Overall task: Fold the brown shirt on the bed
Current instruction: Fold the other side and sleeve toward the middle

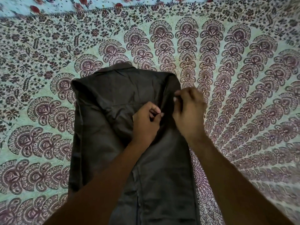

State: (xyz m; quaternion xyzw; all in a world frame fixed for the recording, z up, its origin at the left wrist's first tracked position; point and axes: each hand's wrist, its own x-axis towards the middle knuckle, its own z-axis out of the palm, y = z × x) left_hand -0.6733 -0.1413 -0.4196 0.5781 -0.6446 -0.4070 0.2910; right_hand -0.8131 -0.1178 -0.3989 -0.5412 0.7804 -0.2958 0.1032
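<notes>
Brown shirt (pixel 113 127): laid flat lengthwise on the bed (pixel 243 78), near the middle of the visible spread, collar toward the far edge, lower part running to the near edge of view; both sides turned inward, a long fold along the right side.
Left hand (pixel 144 122): resting on the shirt's middle, fingers (pixel 154 111) curled, pinching a ridge of the cloth.
Right hand (pixel 188 111): just beside the left, over the shirt's right fold, fingers curled and gripping the folded edge; slightly blurred.
Bedspread (pixel 48 78): pale green with purple paisley fans, covering the bed.
Second cloth (pixel 65 4): light blue with red flowers, along the far edge.
</notes>
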